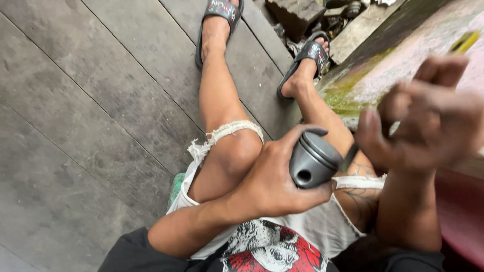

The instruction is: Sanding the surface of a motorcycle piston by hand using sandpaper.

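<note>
We've got the left hand (275,184) clamped round the grey piston (313,160), crown turned towards the right hand (428,118), which grips a yellow-handled tool (464,43) so its tip meets the crown's edge.

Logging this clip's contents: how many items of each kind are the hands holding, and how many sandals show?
Grey metal piston, in left hand: 1
Thin yellow-handled tool, in right hand: 1
Black slide sandals: 2
Total: 4

Soft, even daylight lit the scene, with no hard shadows or glare. The right hand (428,121) was smeared by motion blur, while the left hand (275,179) and the far floorboards (91,100) stayed fairly sharp. Edges bowed slightly.
</note>
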